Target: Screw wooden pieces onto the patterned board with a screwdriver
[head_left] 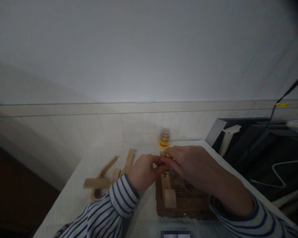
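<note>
My right hand (pixel 196 167) is closed round a small yellow screwdriver (pixel 167 155), mostly hidden by the fingers. Close against it, my left hand (pixel 144 170) has its thumb and fingers pinched together at the lower part of the tool; what lies between those fingertips is hidden. Under both hands is a light wooden strip (pixel 166 183), with a square wooden block (pixel 170 199) at its near end. The strip rests along the left side of a brown board (pixel 191 206) marked with dark maze-like lines.
Several loose wooden pieces (pixel 96 182) lie left of my left hand on the white table (pixel 72 201). A yellow, clear-topped container (pixel 164 138) stands at the back by the wall. Dark panels (pixel 258 152) and a white cable (pixel 275 172) are at the right.
</note>
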`<move>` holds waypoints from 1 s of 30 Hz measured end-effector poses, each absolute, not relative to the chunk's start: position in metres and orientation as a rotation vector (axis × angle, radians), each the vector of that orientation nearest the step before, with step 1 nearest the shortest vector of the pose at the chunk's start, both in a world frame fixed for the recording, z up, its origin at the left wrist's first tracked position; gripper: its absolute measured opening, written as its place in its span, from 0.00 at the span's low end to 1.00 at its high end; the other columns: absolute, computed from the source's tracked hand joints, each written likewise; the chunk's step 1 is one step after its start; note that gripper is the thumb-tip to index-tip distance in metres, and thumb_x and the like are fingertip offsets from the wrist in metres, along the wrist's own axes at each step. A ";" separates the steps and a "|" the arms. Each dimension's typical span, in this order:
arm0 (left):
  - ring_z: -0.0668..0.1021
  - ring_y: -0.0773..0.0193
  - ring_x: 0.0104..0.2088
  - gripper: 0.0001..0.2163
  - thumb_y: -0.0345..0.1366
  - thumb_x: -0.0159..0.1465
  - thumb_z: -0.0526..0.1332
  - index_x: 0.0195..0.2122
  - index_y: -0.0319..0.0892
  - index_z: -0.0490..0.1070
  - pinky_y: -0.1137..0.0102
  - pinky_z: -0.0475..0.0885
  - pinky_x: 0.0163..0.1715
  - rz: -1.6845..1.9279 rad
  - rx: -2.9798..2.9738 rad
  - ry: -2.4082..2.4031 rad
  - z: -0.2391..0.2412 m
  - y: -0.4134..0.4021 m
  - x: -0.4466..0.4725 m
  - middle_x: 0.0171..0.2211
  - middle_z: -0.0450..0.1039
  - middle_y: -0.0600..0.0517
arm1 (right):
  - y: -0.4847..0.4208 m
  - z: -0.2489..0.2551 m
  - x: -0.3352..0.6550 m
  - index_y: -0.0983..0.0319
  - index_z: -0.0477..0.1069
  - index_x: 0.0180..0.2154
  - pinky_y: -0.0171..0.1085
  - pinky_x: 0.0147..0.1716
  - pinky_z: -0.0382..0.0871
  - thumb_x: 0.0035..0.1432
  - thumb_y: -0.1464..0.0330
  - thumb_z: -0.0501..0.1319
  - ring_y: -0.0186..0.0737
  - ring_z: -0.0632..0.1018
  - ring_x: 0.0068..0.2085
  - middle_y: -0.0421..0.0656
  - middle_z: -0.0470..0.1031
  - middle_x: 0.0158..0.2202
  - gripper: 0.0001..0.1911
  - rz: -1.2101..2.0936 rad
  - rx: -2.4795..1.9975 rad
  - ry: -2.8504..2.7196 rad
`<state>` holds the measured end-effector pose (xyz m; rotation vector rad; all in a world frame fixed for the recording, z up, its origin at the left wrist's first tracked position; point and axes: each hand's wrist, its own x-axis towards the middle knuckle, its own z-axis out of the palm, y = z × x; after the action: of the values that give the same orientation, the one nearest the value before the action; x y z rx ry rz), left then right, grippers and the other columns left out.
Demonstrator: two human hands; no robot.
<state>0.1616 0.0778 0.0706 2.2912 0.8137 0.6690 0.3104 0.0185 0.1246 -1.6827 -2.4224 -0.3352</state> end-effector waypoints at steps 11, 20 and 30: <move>0.73 0.66 0.22 0.10 0.40 0.58 0.59 0.27 0.39 0.75 0.74 0.62 0.21 0.698 2.369 1.017 0.072 0.073 0.166 0.24 0.76 0.51 | 0.018 0.125 0.315 0.60 0.69 0.32 0.37 0.24 0.59 0.60 0.63 0.52 0.42 0.75 0.29 0.42 0.75 0.28 0.11 -0.320 -1.674 -2.413; 0.74 0.67 0.23 0.10 0.39 0.58 0.59 0.27 0.40 0.76 0.74 0.62 0.23 0.728 2.356 0.942 0.071 0.074 0.164 0.24 0.77 0.52 | 0.018 0.126 0.321 0.61 0.69 0.32 0.36 0.28 0.62 0.58 0.73 0.52 0.38 0.75 0.30 0.40 0.75 0.30 0.08 -0.138 -1.567 -2.453; 0.74 0.66 0.26 0.10 0.39 0.61 0.58 0.33 0.43 0.77 0.74 0.64 0.26 0.646 2.346 0.846 0.069 0.077 0.162 0.27 0.77 0.52 | 0.017 0.125 0.320 0.61 0.71 0.36 0.36 0.30 0.64 0.60 0.69 0.52 0.40 0.77 0.33 0.42 0.76 0.31 0.10 -0.192 -1.582 -2.446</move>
<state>0.1625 0.0770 0.0690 2.3464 0.8458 0.6456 0.3201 0.0167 0.1246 -1.5820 -2.4457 -0.1915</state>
